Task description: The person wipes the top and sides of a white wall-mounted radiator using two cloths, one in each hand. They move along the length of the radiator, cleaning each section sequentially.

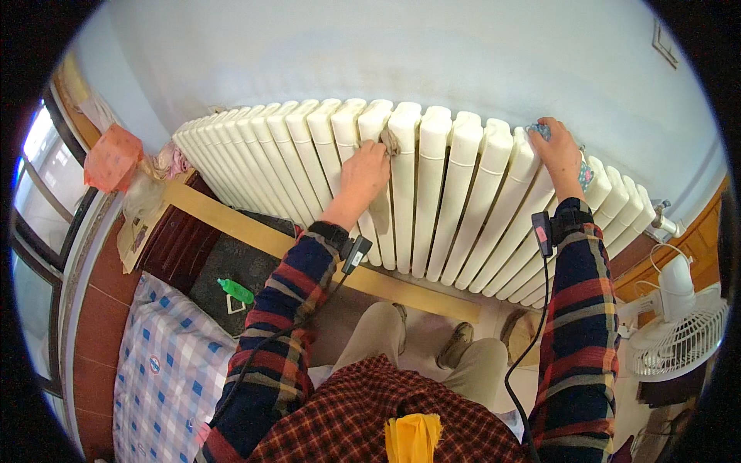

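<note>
A long white radiator (405, 201) of upright columns stands along the wall. My left hand (363, 177) is closed on a greyish-brown cloth (390, 142) at the upper front of the middle columns. Part of that cloth hangs down below the hand against the radiator. Farther right, my right hand (561, 153) rests at the top of the columns, its fingers curled around a blue patterned cloth (541, 131). More patterned fabric (584, 176) shows just behind the right wrist. Each wrist wears a black strap with a small cabled device.
A yellowish board (231, 222) crosses low before the radiator. On a dark surface at left lies a green bottle (238, 291), beside a checked cloth cover (166, 363). An orange-pink bag (113, 158) sits by the window. At right stand a white fan (671, 332) and a pipe valve (662, 220).
</note>
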Available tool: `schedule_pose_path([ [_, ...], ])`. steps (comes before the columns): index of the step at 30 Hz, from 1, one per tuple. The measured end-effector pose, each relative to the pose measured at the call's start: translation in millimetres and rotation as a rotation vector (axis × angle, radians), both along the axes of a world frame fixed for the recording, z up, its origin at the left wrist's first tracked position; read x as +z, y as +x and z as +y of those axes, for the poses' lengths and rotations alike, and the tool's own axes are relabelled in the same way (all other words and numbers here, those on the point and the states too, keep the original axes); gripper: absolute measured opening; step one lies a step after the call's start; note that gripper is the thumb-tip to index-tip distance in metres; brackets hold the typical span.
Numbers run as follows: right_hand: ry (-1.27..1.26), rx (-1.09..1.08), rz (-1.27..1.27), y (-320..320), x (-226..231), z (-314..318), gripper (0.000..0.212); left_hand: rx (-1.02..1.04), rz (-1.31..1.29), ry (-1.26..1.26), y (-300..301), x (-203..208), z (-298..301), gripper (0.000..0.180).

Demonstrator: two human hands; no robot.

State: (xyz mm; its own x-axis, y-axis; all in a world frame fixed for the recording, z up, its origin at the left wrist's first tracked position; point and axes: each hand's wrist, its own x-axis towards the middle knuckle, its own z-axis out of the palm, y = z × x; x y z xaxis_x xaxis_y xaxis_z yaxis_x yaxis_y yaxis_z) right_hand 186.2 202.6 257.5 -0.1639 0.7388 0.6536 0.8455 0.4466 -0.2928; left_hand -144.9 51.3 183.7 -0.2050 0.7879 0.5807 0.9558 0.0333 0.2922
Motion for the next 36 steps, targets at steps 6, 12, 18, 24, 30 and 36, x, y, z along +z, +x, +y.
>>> schedule_pose_path([
  [6, 0.001, -0.001, 0.01, -1, 2, -3, 0.039, 0.069, -0.155, -0.044, 7, 30, -9, 0.024],
  [12, -0.018, 0.012, 0.01, 1, 1, -4, 0.039, -0.106, 0.143, 0.334, 24, 88, 22, 0.02],
  [18, -0.044, -0.022, 0.003, 0, 1, -1, 0.04, -0.152, 0.312, 0.058, 32, 68, 31, 0.023],
  [24, -0.054, -0.042, -0.016, -1, 0, 1, 0.04, -0.165, 0.202, 0.082, 24, 4, -9, 0.025],
  [30, -0.05, -0.019, -0.023, 1, -2, 6, 0.041, -0.09, 0.04, -0.06, 13, -21, -28, 0.02],
  [36, -0.002, 0.006, -0.009, 2, -3, 5, 0.038, -0.169, -0.048, 0.389, 8, 60, -8, 0.023],
])
